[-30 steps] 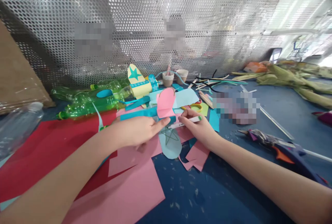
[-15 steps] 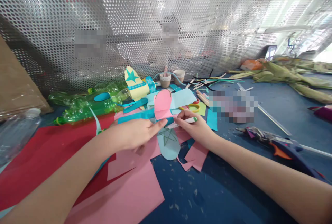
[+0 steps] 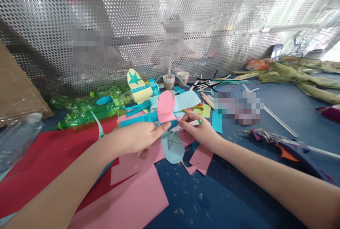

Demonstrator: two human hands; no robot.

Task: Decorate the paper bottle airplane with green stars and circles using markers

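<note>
My right hand (image 3: 199, 126) pinches a white marker (image 3: 196, 123) with a green end, its other end pointing left over blue paper. Opposite it, my left hand (image 3: 135, 137) is closed against a paper craft, one finger stretched along its blue band and the others curled underneath, partly hidden. The craft has a standing pink rounded piece (image 3: 166, 107) and pale blue wing-like strips (image 3: 187, 101). Below the hands hangs or lies a pale blue oval (image 3: 172, 147) with a star outlined in dark green. Yellow-handled scissors (image 3: 198, 110) lie just behind my right hand.
Pink sheets (image 3: 127, 200) and red paper (image 3: 53, 161) cover the left front. Green plastic bottles (image 3: 90, 112) and a yellow star-decorated craft (image 3: 139, 91) lie behind. A glue gun (image 3: 287, 147) rests at right; two small pots (image 3: 169, 81) stand by the perforated metal panel (image 3: 138, 27).
Both hands and the marker hold nearly the same place. The camera view has shifted very slightly.
</note>
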